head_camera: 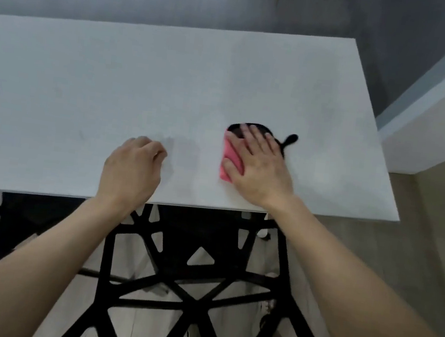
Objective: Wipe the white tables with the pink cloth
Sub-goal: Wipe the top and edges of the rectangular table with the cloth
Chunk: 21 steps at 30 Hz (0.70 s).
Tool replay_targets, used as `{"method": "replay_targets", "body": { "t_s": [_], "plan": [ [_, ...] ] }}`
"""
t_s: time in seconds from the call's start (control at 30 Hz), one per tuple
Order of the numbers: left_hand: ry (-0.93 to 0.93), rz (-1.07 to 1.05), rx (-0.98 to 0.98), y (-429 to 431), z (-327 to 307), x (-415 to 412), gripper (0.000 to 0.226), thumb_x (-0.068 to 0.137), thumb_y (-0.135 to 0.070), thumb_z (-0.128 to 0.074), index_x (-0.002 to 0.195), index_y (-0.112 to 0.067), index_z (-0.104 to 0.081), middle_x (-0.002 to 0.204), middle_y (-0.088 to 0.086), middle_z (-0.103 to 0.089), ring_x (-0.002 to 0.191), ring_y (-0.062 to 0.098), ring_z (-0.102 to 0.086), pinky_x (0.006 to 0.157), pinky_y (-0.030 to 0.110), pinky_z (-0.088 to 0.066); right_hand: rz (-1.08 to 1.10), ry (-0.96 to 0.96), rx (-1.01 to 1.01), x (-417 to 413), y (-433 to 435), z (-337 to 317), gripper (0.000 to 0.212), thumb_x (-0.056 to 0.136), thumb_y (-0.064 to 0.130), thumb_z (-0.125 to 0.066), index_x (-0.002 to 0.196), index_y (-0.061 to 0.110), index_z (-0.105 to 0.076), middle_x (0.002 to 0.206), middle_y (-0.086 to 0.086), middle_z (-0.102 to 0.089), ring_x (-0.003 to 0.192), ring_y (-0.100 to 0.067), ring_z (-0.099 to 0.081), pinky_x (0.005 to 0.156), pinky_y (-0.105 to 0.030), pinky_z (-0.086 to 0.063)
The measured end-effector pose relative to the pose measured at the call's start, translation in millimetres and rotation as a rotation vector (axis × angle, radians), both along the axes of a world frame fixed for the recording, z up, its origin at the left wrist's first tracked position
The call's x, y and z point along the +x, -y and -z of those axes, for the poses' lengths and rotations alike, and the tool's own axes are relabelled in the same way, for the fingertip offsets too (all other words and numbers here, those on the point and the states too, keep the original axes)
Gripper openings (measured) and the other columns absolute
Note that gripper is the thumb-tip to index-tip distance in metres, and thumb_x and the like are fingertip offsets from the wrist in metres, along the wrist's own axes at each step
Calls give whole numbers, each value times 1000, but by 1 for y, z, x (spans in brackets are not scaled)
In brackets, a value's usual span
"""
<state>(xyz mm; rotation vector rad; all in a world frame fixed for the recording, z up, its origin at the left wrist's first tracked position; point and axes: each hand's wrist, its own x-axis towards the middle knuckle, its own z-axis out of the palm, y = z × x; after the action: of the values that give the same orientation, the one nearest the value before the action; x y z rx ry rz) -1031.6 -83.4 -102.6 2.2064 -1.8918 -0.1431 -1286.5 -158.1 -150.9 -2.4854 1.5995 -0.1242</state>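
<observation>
- Pressing the pink cloth [235, 156] flat on the white desk [115, 73], the right hand [260, 170] has its fingers [256, 137] straight and slightly apart.
- Left hand [129, 169] rests to its left, fingers curled, holding nothing.

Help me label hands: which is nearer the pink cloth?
Right. The right hand presses on the pink cloth; the left hand rests on the white table, apart, left of it.

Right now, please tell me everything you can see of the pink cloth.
The pink cloth looks like soft fabric, seemingly folded into a small pad. It lies flat on the white table, right of centre. The right hand presses on it with straight fingers and covers most of it; only its left side shows.
</observation>
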Motion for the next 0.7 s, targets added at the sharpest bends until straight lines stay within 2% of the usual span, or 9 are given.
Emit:
{"method": "replay_targets", "body": {
  "t_s": [0.13, 0.2, 0.27, 0.33, 0.43, 0.5, 0.6, 0.7],
  "plan": [
    [-74, 104, 12, -9, 2, -18, 21, 106, -17, -58, 117, -15, -76, 120, 3, -72, 113, 31, -66, 96, 50, -55, 422, -56, 17, -143, -22, -3, 74, 105, 69, -18, 171, 36, -18, 181, -4, -14, 167, -22, -9, 135, -48, -3],
    [-70, 118, 13, -23, 0, -8, 19, 105, -20, -62, 118, -16, -75, 122, 2, -72, 115, 29, -65, 98, 48, -54, 624, -65, 16, -139, -26, 2, 73, 105, 65, -19, 170, 32, -23, 179, -11, -17, 166, -28, -12, 134, -53, -5],
    [-45, 102, 32, -40, -2, 12, 19, 104, -23, -63, 117, -17, -75, 122, 2, -72, 115, 28, -65, 97, 47, -54, 724, -63, -8, -81, -26, 5, 75, 105, 60, -19, 171, 24, -26, 177, -19, -20, 165, -34, -14, 133, -56, -6],
    [-4, 57, 56, -57, -5, 36, 18, 104, -25, -63, 115, -18, -75, 120, 1, -72, 113, 27, -65, 95, 47, -54, 587, -31, -33, 3, -27, 5, 74, 105, 56, -20, 170, 20, -29, 177, -21, -20, 165, -36, -14, 133, -57, -5],
    [71, 10, 102, -78, -8, 66, 15, 102, -25, -64, 110, -20, -76, 116, 0, -73, 106, 28, -67, 89, 48, -56, 216, 18, -4, 130, -46, 0, 72, 107, 53, -23, 172, 21, -23, 179, -20, -12, 167, -35, -4, 133, -56, 1],
    [134, 6, 138, -87, -9, 74, 13, 101, -24, -67, 107, -19, -77, 112, 1, -74, 103, 30, -68, 84, 47, -56, 40, 19, 27, 171, -64, -2, 70, 109, 53, -22, 173, 24, -20, 180, -17, -9, 167, -32, 0, 132, -55, 4],
    [169, 28, 147, -80, -6, 61, 15, 100, -24, -67, 110, -17, -77, 114, 4, -73, 106, 32, -68, 85, 48, -56, -104, 52, -7, 140, -68, 3, 69, 109, 59, -22, 172, 30, -21, 181, -10, -11, 168, -27, -3, 134, -51, 1],
    [106, 118, 87, -56, 2, 20, 20, 103, -23, -66, 118, -14, -74, 116, 7, -70, 109, 32, -66, 91, 50, -56, -49, 45, -27, 45, -76, 4, 69, 110, 63, -23, 172, 33, -22, 181, -5, -13, 168, -22, -6, 135, -49, -4]
  ]
}}
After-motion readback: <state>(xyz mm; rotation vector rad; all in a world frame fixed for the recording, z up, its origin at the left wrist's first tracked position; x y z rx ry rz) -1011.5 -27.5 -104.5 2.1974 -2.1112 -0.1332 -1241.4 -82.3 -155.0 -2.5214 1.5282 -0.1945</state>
